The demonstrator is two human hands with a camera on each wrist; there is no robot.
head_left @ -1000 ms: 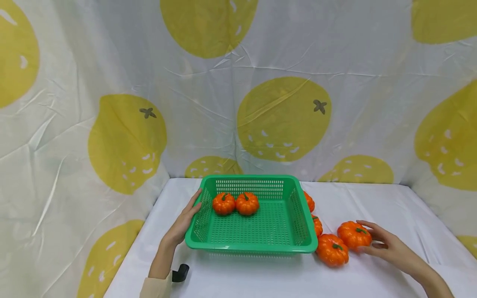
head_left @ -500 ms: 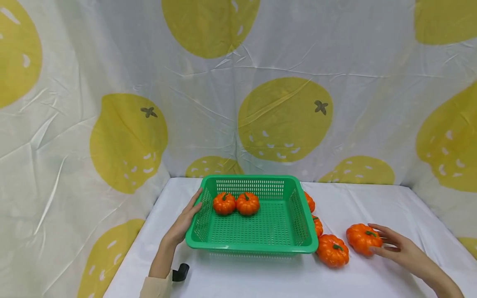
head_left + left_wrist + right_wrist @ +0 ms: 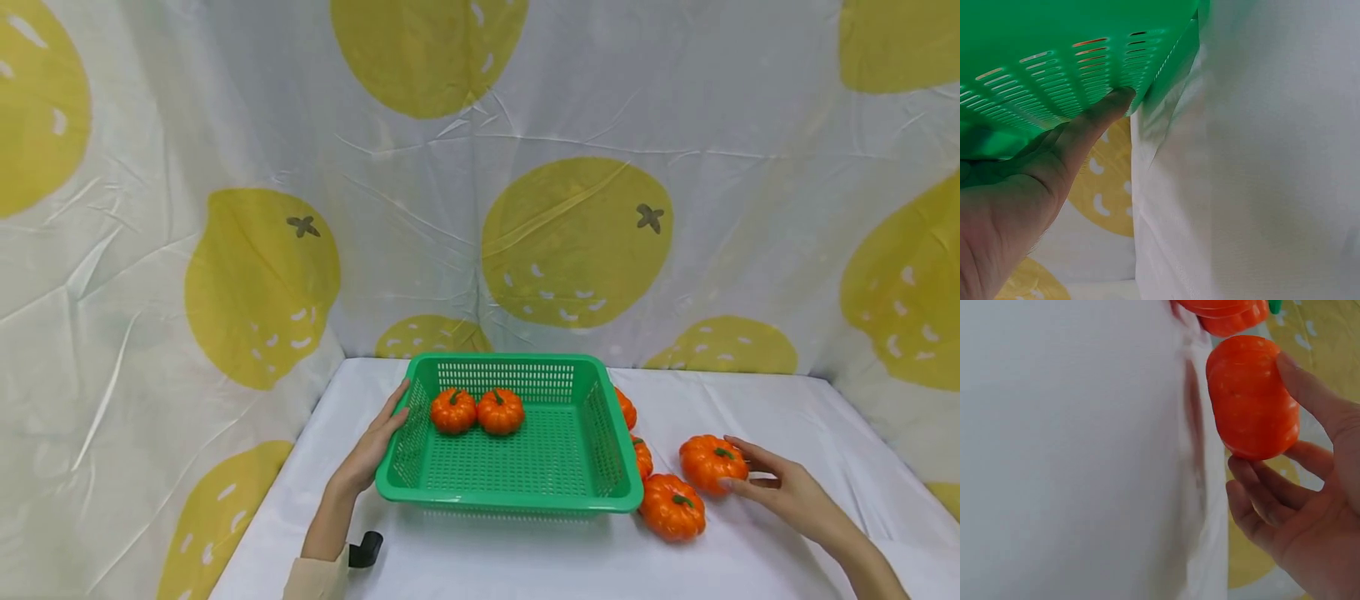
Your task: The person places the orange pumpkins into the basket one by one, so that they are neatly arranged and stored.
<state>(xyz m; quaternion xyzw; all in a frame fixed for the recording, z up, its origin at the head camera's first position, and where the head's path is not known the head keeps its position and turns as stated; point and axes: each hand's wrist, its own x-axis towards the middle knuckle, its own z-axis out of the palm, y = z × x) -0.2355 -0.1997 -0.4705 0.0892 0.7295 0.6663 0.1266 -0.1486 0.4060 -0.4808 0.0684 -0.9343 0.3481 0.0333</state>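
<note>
A green plastic basket (image 3: 510, 502) stands on the white cloth in the head view. Two small orange pumpkins, a left one (image 3: 453, 411) and a right one (image 3: 501, 411), sit side by side inside it. My left hand (image 3: 367, 454) rests against the basket's left wall, fingers extended; in the left wrist view its thumb (image 3: 1100, 115) touches the slotted side. To the right of the basket, my right hand (image 3: 787, 492) pinches another pumpkin (image 3: 711, 463) between thumb and fingertips. The right wrist view shows this pumpkin (image 3: 1250, 400) held from its side.
Against the basket's right side lie more pumpkins: a near one (image 3: 672, 507), a middle one (image 3: 642, 457) and a far one (image 3: 626, 408), the latter two partly hidden. A black object (image 3: 367, 550) lies by the left wrist. Lemon-print fabric (image 3: 577, 242) hangs behind.
My right hand shifted rightward with its pumpkin, then came back left and slightly farther from me. The left hand and basket stayed put.
</note>
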